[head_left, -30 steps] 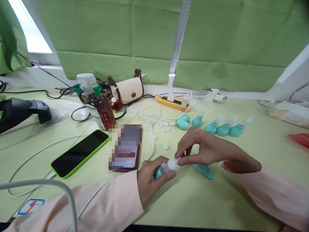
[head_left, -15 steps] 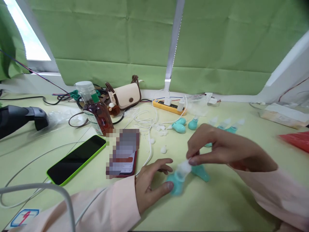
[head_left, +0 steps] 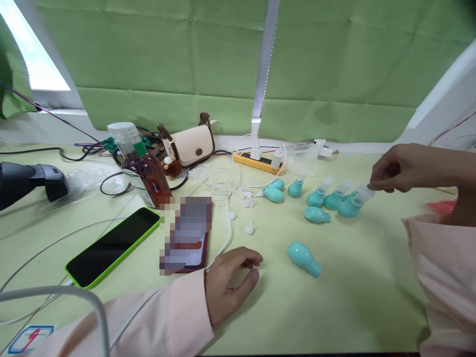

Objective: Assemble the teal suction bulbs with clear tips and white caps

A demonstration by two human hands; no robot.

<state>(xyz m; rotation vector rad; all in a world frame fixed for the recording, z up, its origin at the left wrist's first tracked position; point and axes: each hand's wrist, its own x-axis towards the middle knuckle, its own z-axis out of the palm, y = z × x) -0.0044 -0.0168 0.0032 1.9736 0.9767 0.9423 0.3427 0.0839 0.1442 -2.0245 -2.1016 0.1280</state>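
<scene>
Out to the right, my right hand (head_left: 390,173) pinches the clear tip of a teal rubber bulb syringe (head_left: 348,207), which is at the right end of a row of similar ones. Its bulb is down at the table. My left hand (head_left: 232,280) rests on the table with thumb and fingers curved apart, holding nothing. Between the hands lies a teal bulb without a clear tip (head_left: 304,258). Another such bulb (head_left: 316,214) lies on its side just in front of the row. Small white pieces (head_left: 249,228) are scattered beyond my left hand.
A phone in a green case (head_left: 113,248) and a red-edged phone (head_left: 188,238) lie on the left. Behind them stand a bottle of dark liquid (head_left: 143,173) and a cream handbag (head_left: 193,144). White cables run to a yellow power strip (head_left: 256,162). A black handheld device (head_left: 33,181) sits far left.
My right hand has carried the bulb syringe from beside my left hand to the right and away, into the row. My left hand has let go of it and stayed in place.
</scene>
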